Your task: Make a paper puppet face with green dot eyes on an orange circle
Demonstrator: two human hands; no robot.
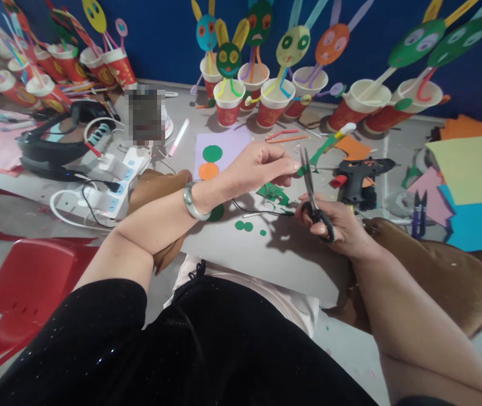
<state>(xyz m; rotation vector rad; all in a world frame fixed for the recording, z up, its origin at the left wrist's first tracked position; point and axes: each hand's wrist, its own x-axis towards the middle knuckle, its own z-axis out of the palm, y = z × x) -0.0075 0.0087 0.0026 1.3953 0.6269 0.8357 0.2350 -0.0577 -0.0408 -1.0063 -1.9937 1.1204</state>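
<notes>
My left hand (266, 166) pinches a small piece of green paper (302, 170) between thumb and fingertips. A pair of scissors (309, 177) with black handles is gripped in my right hand (329, 223), its blades pointing up beside the green piece. Whether the blades touch the paper I cannot tell. Below the hands lie green paper scraps (273, 194) and several small green circles (248, 226). A lilac sheet (228, 138) carries a larger green circle (212, 153) and an orange circle (208, 171). Another green circle (216, 212) is partly covered by my left wrist.
Red paper cups (228, 110) with paper rabbit faces line the back. A black glue gun (359, 177), small snips (419, 214) and coloured paper (463, 169) lie at right. A white power strip (126, 180) with cables is at left. Brown cloth (439, 270) hangs over the front edge.
</notes>
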